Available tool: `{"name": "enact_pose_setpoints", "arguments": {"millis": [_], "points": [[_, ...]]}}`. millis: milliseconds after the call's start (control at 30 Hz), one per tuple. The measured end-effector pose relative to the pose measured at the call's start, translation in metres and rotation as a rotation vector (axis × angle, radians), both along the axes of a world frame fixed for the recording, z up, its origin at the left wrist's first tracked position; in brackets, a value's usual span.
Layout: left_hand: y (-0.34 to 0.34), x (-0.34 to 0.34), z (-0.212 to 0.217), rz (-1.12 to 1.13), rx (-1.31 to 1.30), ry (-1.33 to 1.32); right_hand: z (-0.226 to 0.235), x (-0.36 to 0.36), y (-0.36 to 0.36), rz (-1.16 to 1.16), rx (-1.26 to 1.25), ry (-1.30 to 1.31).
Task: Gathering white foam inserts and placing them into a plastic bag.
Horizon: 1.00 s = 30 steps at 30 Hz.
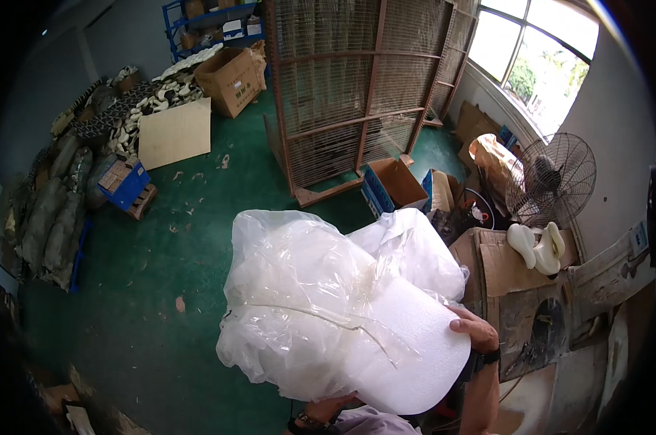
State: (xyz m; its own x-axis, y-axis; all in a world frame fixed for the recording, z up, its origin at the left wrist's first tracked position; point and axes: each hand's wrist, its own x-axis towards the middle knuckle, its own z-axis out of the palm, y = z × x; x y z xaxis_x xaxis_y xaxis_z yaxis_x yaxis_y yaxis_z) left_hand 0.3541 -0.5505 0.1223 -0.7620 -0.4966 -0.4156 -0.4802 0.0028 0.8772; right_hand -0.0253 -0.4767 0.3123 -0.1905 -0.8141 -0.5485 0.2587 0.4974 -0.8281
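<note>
The right hand [476,332] presses its fingers against the edge of a white foam roll [415,348] wrapped in a clear plastic bag [299,290], held above the green floor [161,290]. The left hand [326,410] supports it underneath; its grip cannot be told. Holding both ends firmly would probably keep the loose bag from slipping.

Wire rack [364,87] stood mid-room. Open box [393,185] lay just in front of it, flat board [174,132] to its left, fan [553,180] to its right.
</note>
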Motion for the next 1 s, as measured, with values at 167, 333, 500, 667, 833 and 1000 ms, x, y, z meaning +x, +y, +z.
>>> {"name": "enact_pose_setpoints", "arguments": {"millis": [167, 333, 500, 667, 833, 1000], "points": [[0.035, -0.023, 0.01, 0.191, 1.063, 0.384, 0.011, -0.003, 0.047, -0.109, 0.084, 0.08], [0.057, -0.047, 0.057, 0.079, 1.027, 0.206, -0.009, -0.037, 0.12, -0.014, 0.051, -0.031], [0.102, -0.079, 0.08, -0.107, 0.766, 0.088, -0.006, -0.047, 0.21, -0.061, -0.022, -0.108], [0.163, -0.123, 0.105, -0.186, 0.716, 0.163, -0.032, -0.037, 0.341, -0.354, -0.187, -0.263], [0.215, -0.185, 0.109, -0.426, 0.664, 0.108, -0.069, -0.014, 0.473, -0.546, -0.405, -0.213], [0.268, -0.262, 0.148, -0.621, 0.472, 0.135, -0.076, 0.011, 0.568, -0.683, -0.481, 0.037]]}}
